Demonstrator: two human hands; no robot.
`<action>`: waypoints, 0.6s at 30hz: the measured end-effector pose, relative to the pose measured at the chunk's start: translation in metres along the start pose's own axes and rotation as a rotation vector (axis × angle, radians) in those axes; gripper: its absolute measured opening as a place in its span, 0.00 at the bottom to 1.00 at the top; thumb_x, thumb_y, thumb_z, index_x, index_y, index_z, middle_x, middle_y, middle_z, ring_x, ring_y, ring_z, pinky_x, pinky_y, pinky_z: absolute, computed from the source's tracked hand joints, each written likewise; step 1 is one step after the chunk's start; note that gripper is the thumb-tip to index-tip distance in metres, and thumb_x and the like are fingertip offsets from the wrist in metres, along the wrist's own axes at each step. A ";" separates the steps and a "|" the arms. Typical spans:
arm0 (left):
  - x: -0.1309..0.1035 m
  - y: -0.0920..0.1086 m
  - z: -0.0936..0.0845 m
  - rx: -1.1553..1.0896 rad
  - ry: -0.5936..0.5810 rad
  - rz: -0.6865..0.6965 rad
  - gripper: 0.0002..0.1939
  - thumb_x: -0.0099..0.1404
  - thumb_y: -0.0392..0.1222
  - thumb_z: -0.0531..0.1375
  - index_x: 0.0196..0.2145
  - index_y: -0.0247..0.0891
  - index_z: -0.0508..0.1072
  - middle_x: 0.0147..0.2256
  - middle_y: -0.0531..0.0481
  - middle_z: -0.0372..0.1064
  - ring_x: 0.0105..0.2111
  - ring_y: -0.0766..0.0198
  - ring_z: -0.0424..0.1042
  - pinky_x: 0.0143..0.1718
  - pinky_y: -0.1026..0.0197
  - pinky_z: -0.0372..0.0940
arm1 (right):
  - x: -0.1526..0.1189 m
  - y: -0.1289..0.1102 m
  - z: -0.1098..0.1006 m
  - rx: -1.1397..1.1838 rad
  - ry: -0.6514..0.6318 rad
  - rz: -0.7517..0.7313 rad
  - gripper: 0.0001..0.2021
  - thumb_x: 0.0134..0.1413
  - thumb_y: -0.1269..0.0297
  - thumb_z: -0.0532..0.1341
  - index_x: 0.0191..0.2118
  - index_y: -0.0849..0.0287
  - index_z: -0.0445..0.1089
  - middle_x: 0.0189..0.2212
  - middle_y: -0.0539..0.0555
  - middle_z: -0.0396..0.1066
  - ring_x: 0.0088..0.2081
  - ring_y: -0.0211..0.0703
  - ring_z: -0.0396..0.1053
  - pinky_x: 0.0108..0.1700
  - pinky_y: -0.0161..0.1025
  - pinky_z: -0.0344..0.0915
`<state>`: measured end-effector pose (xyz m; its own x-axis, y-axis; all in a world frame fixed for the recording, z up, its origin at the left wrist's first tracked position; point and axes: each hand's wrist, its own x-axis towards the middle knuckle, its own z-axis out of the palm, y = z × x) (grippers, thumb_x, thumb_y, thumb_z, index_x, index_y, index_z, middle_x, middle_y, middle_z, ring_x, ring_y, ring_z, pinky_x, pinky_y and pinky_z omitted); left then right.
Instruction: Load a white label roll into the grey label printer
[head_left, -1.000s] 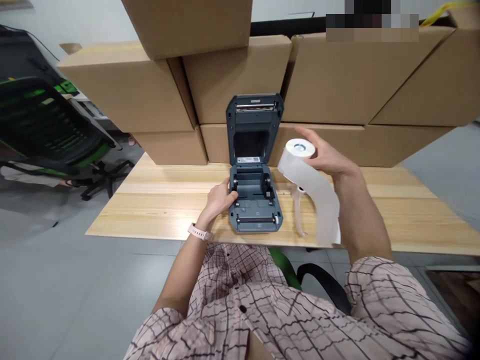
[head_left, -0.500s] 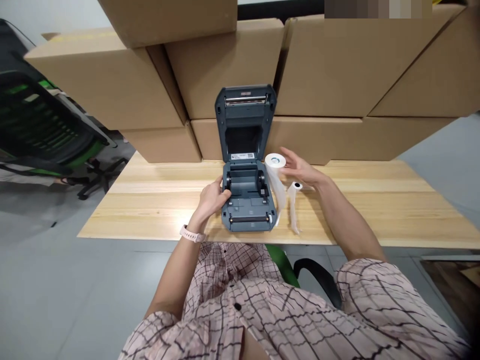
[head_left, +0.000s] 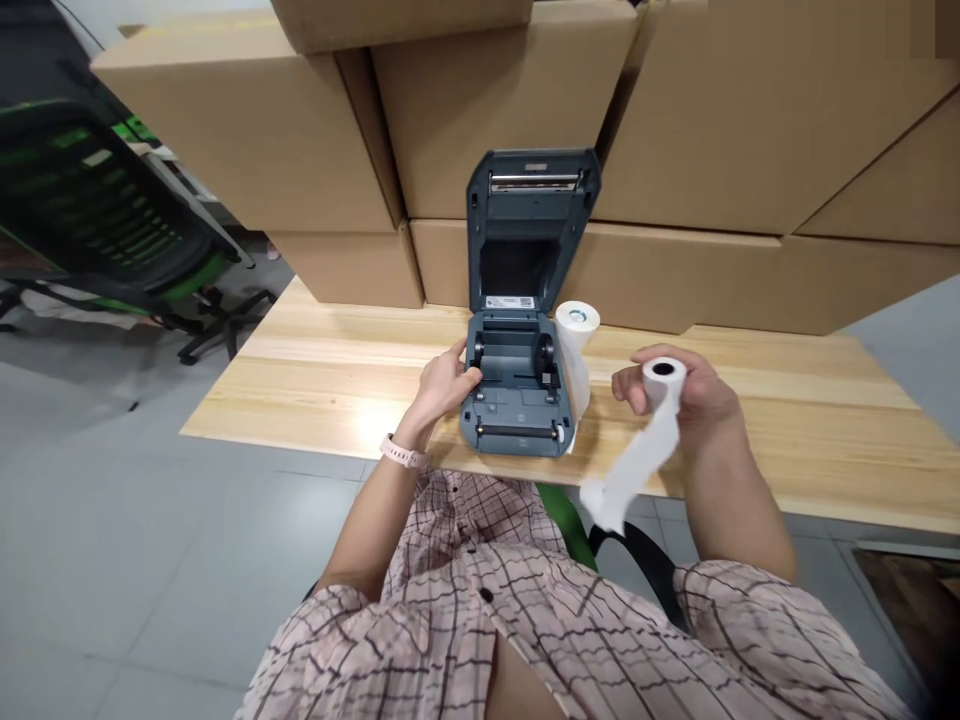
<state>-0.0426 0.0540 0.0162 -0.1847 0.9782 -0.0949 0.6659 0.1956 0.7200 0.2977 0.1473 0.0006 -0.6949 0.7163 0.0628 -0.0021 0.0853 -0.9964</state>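
Observation:
A dark grey label printer (head_left: 517, 400) stands on the table with its lid (head_left: 529, 230) raised and its roll bay bare. My left hand (head_left: 444, 382) grips the printer's left side, thumb over the edge and fingers hidden behind it. In my right hand (head_left: 701, 385) is a small white paper roll (head_left: 663, 372) with a dark core, lifted off the table. Its loose strip (head_left: 637, 465) hangs down to the left past the table's front edge. A larger white label roll (head_left: 577, 318) stands against the printer's right side, its strip (head_left: 576, 380) trailing forward.
Stacked cardboard boxes (head_left: 495, 120) line the back of the wooden table (head_left: 300, 370). A black and green office chair (head_left: 105, 210) is at the left. Another chair's armrest (head_left: 645, 560) shows under the front edge.
My right hand has left the larger roll, taken up the small paper roll and moved right with it. My left hand stays on the printer. The view has shifted.

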 end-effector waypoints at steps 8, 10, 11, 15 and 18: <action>-0.002 -0.003 0.003 -0.115 0.010 0.012 0.35 0.59 0.40 0.57 0.64 0.37 0.72 0.22 0.56 0.65 0.24 0.61 0.63 0.31 0.60 0.56 | 0.067 -0.040 0.102 -0.865 -0.209 -0.232 0.29 0.73 0.46 0.54 0.72 0.50 0.63 0.62 0.60 0.75 0.59 0.60 0.74 0.59 0.58 0.71; -0.002 -0.004 0.004 -0.123 0.007 0.020 0.34 0.59 0.39 0.57 0.64 0.38 0.72 0.22 0.56 0.65 0.24 0.61 0.63 0.31 0.60 0.55 | 0.078 -0.027 0.108 -1.000 -0.217 -0.219 0.29 0.74 0.48 0.53 0.73 0.52 0.61 0.59 0.63 0.76 0.55 0.61 0.75 0.55 0.59 0.72; -0.002 -0.004 0.004 -0.127 0.005 0.024 0.34 0.59 0.39 0.57 0.64 0.38 0.73 0.22 0.56 0.65 0.24 0.61 0.63 0.31 0.60 0.55 | 0.081 -0.021 0.108 -1.048 -0.230 -0.213 0.28 0.74 0.48 0.53 0.73 0.53 0.62 0.56 0.63 0.78 0.53 0.61 0.76 0.54 0.59 0.72; -0.001 -0.006 0.004 -0.133 0.009 0.032 0.35 0.60 0.39 0.56 0.65 0.36 0.72 0.22 0.56 0.66 0.25 0.60 0.64 0.31 0.60 0.55 | 0.074 -0.011 0.105 -1.071 -0.269 -0.259 0.27 0.75 0.51 0.51 0.72 0.55 0.63 0.61 0.65 0.74 0.59 0.62 0.73 0.58 0.63 0.71; 0.000 -0.006 0.005 -0.134 0.008 0.038 0.35 0.60 0.39 0.56 0.66 0.37 0.71 0.22 0.56 0.66 0.25 0.60 0.65 0.32 0.60 0.57 | 0.062 -0.013 0.109 -1.055 -0.243 -0.319 0.29 0.76 0.52 0.53 0.76 0.50 0.55 0.75 0.61 0.56 0.74 0.61 0.58 0.69 0.66 0.63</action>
<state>-0.0431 0.0528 0.0081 -0.1672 0.9840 -0.0611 0.5700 0.1470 0.8084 0.1767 0.1152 0.0114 -0.8930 0.4132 0.1783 0.3240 0.8653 -0.3825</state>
